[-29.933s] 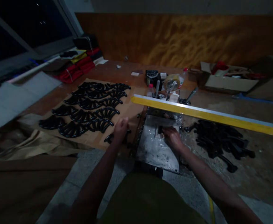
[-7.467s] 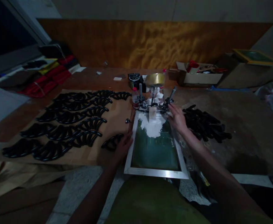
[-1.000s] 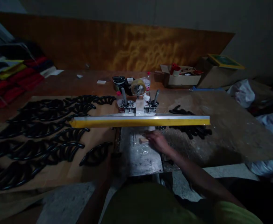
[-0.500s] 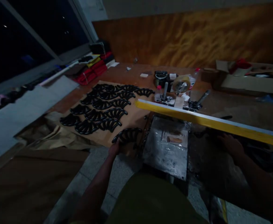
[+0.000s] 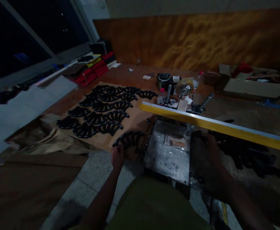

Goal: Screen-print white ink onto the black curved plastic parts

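My left hand (image 5: 117, 156) is closed at the near edge of the brown paper (image 5: 101, 140), just below a fan of glossy black curved strips (image 5: 128, 139). Whether its fingers pinch anything is hidden. My right hand (image 5: 213, 147), dark and slightly blurred, is closed around one end of a black curved strip (image 5: 199, 134), right of the metal plate (image 5: 165, 159). Several more fans of black curved strips (image 5: 104, 116) lie in rows on the paper. A heap of dark strips (image 5: 250, 153) lies to the right of my right hand.
A yellow-edged bar light (image 5: 202, 120) spans above the plate. Behind it stand a red-capped bottle (image 5: 161, 95), a black tin (image 5: 163, 81) and a tape roll (image 5: 185, 87). An open cardboard box (image 5: 252, 88) is at the right; red bundles (image 5: 92, 75) sit at the left.
My right hand has moved left from the dark heap toward the plate, with a black curved strip in it. My left hand has dropped slightly below the nearest fan and closed.
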`<act>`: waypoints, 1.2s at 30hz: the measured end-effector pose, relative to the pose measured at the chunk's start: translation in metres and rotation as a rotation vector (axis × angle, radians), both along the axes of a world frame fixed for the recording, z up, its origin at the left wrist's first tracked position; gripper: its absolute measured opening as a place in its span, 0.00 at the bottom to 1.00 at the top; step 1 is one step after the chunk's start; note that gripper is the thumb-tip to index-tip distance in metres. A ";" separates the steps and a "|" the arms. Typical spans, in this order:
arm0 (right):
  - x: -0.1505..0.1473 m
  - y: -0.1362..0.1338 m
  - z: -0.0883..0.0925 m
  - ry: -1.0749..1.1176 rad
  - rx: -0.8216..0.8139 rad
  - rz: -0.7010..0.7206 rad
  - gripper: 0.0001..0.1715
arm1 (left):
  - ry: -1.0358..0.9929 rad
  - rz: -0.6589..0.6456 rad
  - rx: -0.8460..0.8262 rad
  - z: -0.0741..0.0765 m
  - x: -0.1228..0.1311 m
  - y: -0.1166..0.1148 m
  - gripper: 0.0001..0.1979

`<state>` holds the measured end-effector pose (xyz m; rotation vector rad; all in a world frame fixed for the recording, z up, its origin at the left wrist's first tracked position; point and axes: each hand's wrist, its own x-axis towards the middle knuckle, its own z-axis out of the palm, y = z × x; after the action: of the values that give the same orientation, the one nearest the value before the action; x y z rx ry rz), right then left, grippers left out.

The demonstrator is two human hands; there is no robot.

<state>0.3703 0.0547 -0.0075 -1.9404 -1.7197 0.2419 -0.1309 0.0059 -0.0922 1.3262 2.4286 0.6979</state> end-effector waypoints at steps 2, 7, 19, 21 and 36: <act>-0.041 0.003 0.001 0.061 0.073 0.150 0.15 | 0.026 -0.019 0.035 0.000 0.005 0.000 0.15; -0.088 0.012 -0.016 0.004 0.045 0.566 0.18 | 0.089 -0.054 0.038 0.002 0.008 0.002 0.17; -0.146 0.005 0.022 -0.094 -0.044 0.690 0.24 | 0.137 -0.194 -0.115 0.008 0.011 0.022 0.23; -0.187 0.009 0.021 -0.018 -0.118 0.725 0.22 | 0.134 -0.196 -0.148 0.010 0.009 0.025 0.24; -0.351 0.054 -0.033 -0.085 -0.598 0.535 0.19 | 0.055 -0.315 -0.229 0.022 -0.021 0.037 0.21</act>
<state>0.0197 0.1092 -0.0405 -1.8260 -2.4023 0.9734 -0.1519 0.0429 -0.0706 1.5956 2.1866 0.2967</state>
